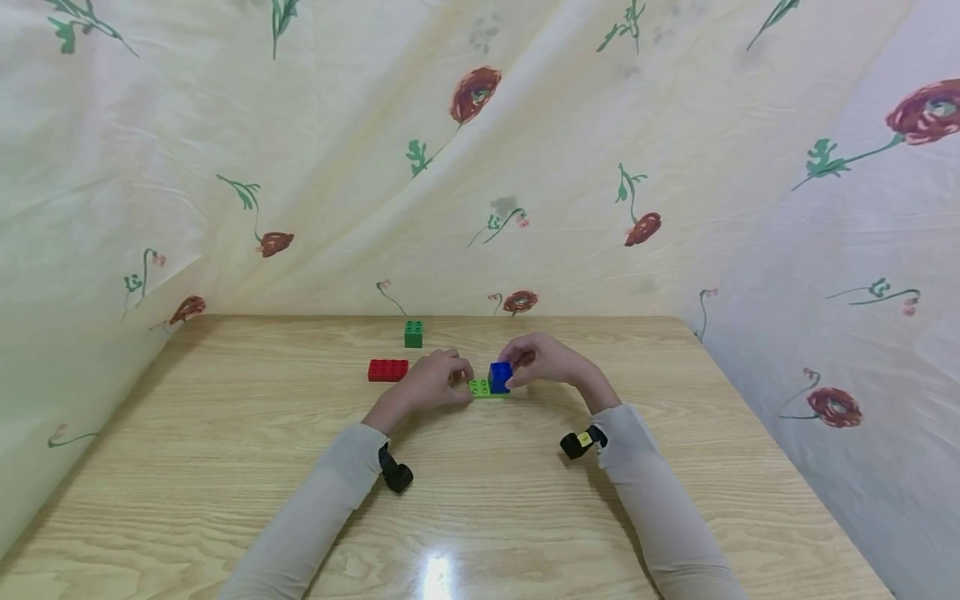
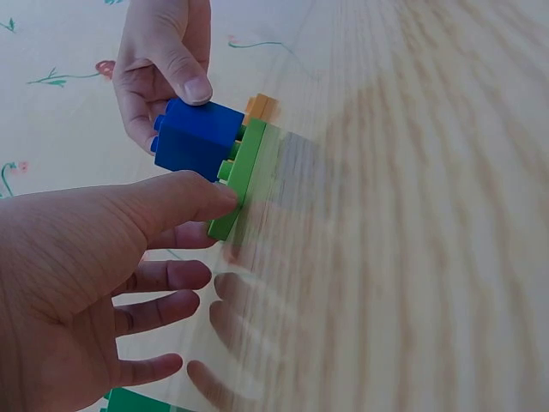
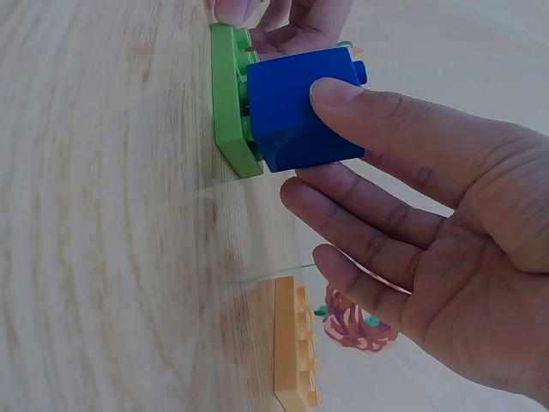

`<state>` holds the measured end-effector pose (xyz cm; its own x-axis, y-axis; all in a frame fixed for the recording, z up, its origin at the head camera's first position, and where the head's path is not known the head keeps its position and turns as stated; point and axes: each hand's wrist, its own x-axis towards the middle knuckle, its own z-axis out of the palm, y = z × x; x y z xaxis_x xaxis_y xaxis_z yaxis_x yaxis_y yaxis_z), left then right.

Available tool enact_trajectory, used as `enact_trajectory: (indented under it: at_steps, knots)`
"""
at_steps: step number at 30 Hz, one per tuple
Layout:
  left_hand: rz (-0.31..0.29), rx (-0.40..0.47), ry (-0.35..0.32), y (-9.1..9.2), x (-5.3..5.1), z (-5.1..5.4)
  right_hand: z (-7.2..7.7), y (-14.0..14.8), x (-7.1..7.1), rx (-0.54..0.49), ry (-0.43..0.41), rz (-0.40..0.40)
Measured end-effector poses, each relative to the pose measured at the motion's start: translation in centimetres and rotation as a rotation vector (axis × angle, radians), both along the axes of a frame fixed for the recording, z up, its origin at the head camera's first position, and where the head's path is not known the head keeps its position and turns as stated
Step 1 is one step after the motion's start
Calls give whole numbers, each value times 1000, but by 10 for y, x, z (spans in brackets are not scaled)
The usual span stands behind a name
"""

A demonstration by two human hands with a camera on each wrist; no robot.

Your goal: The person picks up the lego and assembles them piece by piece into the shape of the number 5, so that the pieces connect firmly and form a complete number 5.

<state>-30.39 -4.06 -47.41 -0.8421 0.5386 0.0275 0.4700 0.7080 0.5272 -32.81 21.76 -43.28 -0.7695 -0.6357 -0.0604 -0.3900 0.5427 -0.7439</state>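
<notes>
A flat light green toy brick lies on the table, and my left hand pinches its left end between thumb and index finger. The other left fingers spread loosely, as the left wrist view shows. My right hand holds a blue toy brick between thumb and fingers. The blue brick stands over the right half of the light green brick. Some green studs show in a narrow gap between the two, so the blue one is not flush.
A red brick lies left of my left hand, and a darker green brick stands behind it. An orange brick appears in both wrist views; my right hand seems to hide it from the head view. Flowered cloth hangs behind the wooden table.
</notes>
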Motion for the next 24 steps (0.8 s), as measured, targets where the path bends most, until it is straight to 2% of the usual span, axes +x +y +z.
enact_trajectory:
  at_steps: [24]
  knots:
    - [-1, 32, -22, 0, 0, 0, 2, 0, 2, 1, -14, -26]
